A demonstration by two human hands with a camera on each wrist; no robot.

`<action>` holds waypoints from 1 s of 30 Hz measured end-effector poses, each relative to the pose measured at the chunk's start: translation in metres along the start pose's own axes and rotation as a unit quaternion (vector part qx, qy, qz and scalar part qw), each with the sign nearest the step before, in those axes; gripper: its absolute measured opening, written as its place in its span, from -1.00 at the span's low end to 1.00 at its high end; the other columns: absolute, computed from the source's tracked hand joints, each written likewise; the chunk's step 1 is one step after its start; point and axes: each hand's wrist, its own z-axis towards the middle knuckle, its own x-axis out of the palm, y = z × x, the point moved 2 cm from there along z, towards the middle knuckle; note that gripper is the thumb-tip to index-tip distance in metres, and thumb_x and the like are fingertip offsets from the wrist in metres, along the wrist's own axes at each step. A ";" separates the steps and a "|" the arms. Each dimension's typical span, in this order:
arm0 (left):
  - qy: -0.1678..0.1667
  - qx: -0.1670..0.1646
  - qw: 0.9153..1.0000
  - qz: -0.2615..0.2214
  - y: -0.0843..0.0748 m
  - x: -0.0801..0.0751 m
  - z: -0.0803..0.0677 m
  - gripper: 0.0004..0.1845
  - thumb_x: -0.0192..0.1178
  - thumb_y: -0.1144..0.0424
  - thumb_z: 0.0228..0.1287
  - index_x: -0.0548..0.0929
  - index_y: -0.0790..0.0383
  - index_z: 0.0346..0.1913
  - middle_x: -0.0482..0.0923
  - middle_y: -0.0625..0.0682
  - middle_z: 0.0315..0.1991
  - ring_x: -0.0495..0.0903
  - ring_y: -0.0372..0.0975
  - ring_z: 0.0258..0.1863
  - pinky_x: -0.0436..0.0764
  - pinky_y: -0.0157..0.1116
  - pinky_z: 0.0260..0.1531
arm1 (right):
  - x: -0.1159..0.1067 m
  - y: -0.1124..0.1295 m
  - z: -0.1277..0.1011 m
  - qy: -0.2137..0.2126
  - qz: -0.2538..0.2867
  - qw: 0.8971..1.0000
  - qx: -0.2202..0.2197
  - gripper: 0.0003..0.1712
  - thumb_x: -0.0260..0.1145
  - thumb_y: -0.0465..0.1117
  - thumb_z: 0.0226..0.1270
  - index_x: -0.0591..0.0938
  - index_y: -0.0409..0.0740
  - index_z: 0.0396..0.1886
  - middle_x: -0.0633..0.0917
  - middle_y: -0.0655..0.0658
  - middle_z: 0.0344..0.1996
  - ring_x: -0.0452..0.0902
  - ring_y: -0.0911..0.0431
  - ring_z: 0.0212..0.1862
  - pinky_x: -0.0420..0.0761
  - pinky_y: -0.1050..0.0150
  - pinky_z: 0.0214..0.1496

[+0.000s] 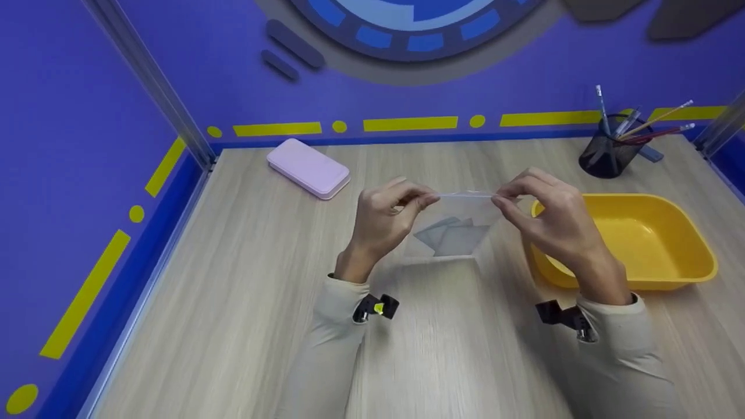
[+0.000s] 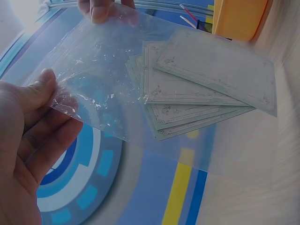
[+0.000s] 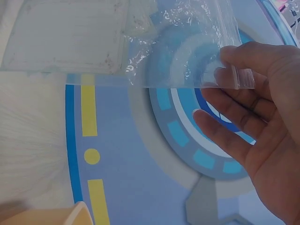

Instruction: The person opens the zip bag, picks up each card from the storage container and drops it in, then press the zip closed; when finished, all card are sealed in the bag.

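A clear plastic zip bag (image 2: 108, 93) hangs upright between both hands over the table. Inside it, several pale printed cards (image 2: 206, 70) with ornate borders lie fanned near the bottom. My left hand (image 1: 385, 212) pinches one top corner between thumb and fingers. At the opposite top corner, my right hand (image 1: 553, 218) pinches the bag's edge, its other fingers spread in the right wrist view. The top edge is stretched taut between them. In the head view the cards (image 1: 457, 237) show grey through the plastic.
A yellow basin (image 1: 640, 244) stands right of the bag, partly behind the right hand. The pink case (image 1: 308, 167) lies at the back left. At the back right is a black mesh cup (image 1: 608, 154) of pencils, with a small blue-grey block (image 1: 651, 153) beside it.
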 end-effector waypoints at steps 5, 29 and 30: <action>-0.005 -0.001 1.000 0.006 0.001 -0.003 -0.001 -0.96 0.47 0.47 0.28 0.79 0.36 -0.29 0.75 0.08 -0.38 0.74 -0.23 -0.44 0.72 -0.36 -0.34 | -0.002 -0.002 0.000 -0.002 0.001 1.000 0.001 -0.84 0.55 -0.50 0.25 0.77 -0.29 -0.21 0.76 -0.06 -0.24 0.63 0.13 -0.16 0.51 0.53 0.07; -0.014 -0.011 1.000 0.021 0.006 -0.010 -0.002 -0.95 0.47 0.49 0.26 0.78 0.39 -0.29 0.72 0.08 -0.43 0.73 -0.23 -0.46 0.71 -0.39 -0.34 | -0.006 -0.003 0.000 0.011 -0.018 0.999 0.049 -0.84 0.52 -0.46 0.31 0.79 -0.25 -0.14 0.76 -0.05 -0.21 0.61 0.19 -0.14 0.49 0.62 0.03; -0.015 -0.011 1.000 0.021 0.006 -0.011 -0.002 -0.95 0.47 0.50 0.26 0.78 0.39 -0.29 0.72 0.09 -0.43 0.73 -0.23 -0.46 0.71 -0.39 -0.34 | -0.006 -0.003 0.000 0.012 -0.018 0.999 0.050 -0.83 0.52 -0.46 0.31 0.79 -0.26 -0.14 0.76 -0.06 -0.21 0.61 0.19 -0.14 0.49 0.62 0.02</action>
